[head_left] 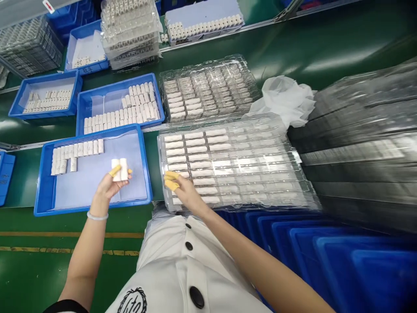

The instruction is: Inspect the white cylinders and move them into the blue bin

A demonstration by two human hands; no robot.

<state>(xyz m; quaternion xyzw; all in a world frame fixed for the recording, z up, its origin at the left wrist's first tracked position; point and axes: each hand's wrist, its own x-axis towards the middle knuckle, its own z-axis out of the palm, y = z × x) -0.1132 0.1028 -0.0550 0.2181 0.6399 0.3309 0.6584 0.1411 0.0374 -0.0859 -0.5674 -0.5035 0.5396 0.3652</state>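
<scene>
My left hand (114,182), with yellow finger covers, is closed around two white cylinders (120,169) held side by side. It is above the front blue tray (148,191), whose paper lining bears rows of similar cylinders (78,150) at the back left. My right hand (179,184), also in yellow finger covers, is at the left edge of a clear plastic blister tray (260,189). Its fingertips are closed at the end of a white cylinder in the left column; the hand partly hides the contact. White cylinders (197,150) fill slots on the blister tray's left side.
Behind stand another blue tray (158,93) of cylinders and a second filled blister tray (208,87). Crumpled white film (283,100) lies at its right. Tall stacked clear trays (358,152) border the right side, with blue bins (312,243) below. Stacked blister trays (130,34) stand on the shelf.
</scene>
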